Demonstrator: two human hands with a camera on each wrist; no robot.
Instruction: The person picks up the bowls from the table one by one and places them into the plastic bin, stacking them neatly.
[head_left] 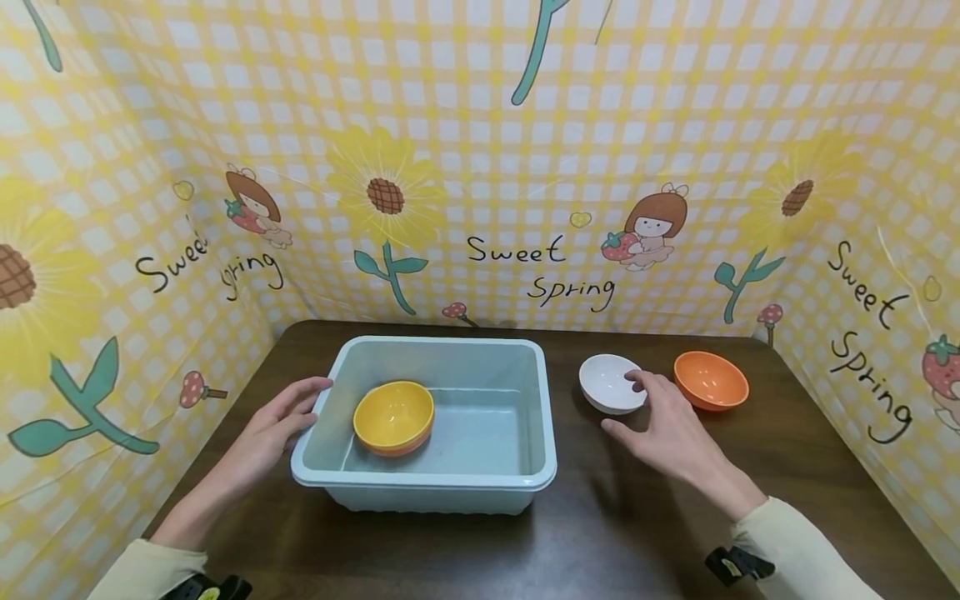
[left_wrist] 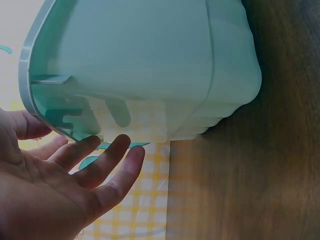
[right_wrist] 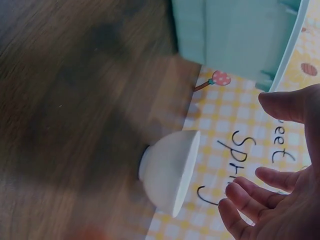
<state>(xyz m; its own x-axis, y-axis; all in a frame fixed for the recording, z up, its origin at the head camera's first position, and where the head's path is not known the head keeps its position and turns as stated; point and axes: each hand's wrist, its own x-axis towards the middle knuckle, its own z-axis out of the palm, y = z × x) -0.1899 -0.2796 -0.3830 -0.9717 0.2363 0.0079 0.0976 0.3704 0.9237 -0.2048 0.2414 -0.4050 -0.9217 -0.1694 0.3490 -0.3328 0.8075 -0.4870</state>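
Observation:
A light blue-green plastic basin (head_left: 423, 482) stands on the table. Inside it, on the left, a yellow bowl (head_left: 393, 414) is nested in an orange one. My left hand (head_left: 273, 421) is at the basin's left rim, its fingers loosely bent along the outside; the left wrist view has the fingertips (left_wrist: 120, 142) by the rim and wall. A small white bowl (head_left: 606, 385) sits upright to the right of the basin. Over its right side hovers my right hand (head_left: 671, 429), thumb and fingers spread apart, with a gap to the bowl in the right wrist view.
An orange bowl (head_left: 711, 380) stands at the right, just beyond my right hand. The dark wooden table (head_left: 600, 533) is bordered at the back and sides by a yellow checked cloth (head_left: 495, 208) with printed flowers.

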